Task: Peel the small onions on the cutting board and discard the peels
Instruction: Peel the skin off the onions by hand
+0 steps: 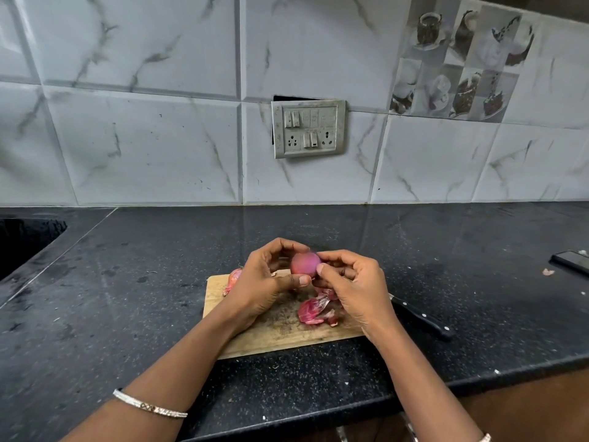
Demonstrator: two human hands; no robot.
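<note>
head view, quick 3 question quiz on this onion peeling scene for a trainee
1. True or false: the black-handled knife lies on the dark speckled counter, right of the rectangular wooden cutting board.
2. Where does the pile of loose pink onion peels lie? A) on the board B) on the knife C) on the counter, left of the board
3. Fill in: fingers of ____ hands hold the round pink small onion.

Key: 1 true; 2 A; 3 two, the left hand and the right hand.
</note>
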